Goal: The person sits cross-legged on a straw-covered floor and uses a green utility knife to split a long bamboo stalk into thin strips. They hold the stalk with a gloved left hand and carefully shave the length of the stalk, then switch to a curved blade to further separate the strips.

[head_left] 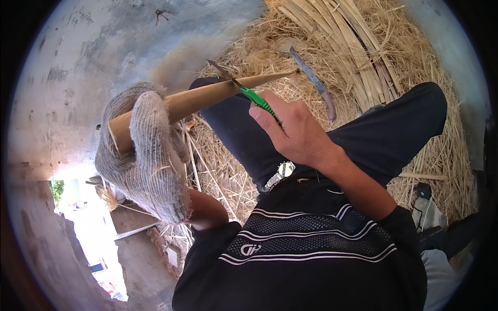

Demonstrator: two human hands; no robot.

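Note:
My left hand (142, 150), in a grey knitted glove, is closed around the wide end of a bamboo strip (194, 99). The strip slants up to the right across my raised leg and tapers to a point. Bare and closed, my right hand (290, 124) grips a knife with a green handle (255, 98). Its dark, narrow blade (222, 70) crosses the strip about midway along and appears to touch it. Part of the green handle is hidden in my right palm.
Shavings (270, 49) cover the floor around my crossed legs. A larger knife (310, 75) lies on them beyond my right hand. Long bamboo strips (353, 46) are bundled at the far right. A stained wall (98, 57) rises at left, above a bright opening (85, 217).

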